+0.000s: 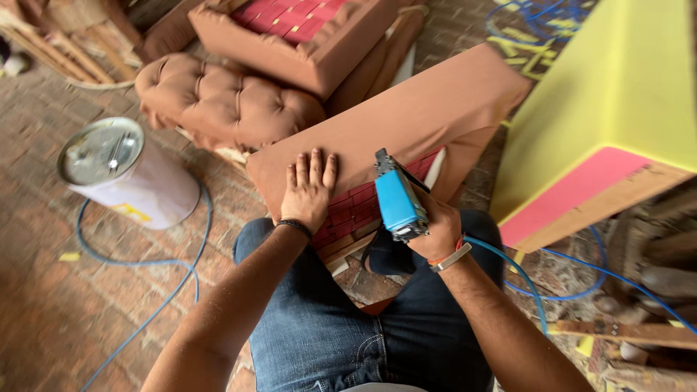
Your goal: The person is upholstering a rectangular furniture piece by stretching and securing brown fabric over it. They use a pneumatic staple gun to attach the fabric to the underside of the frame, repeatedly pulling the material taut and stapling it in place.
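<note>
The left hand (pixel 308 190) lies flat, fingers (pixel 316 168) spread and gripping nothing, pressing brown fabric (pixel 406 120) over a panel's edge, where red webbing (pixel 352 207) shows beneath, propped against the person's knees above the brick floor (pixel 43 290). The right hand (pixel 435 229) is wrapped closed round a blue pneumatic stapler (pixel 398 203), nose at the fabric's edge, blue hose (pixel 508 265) trailing. The cloth looks soft and stretchy, best held flat near the edge; the stapler seems rigid, fairly heavy. A white lidded bucket (pixel 123 174) with a yellow mark stands toward the floor's left.
</note>
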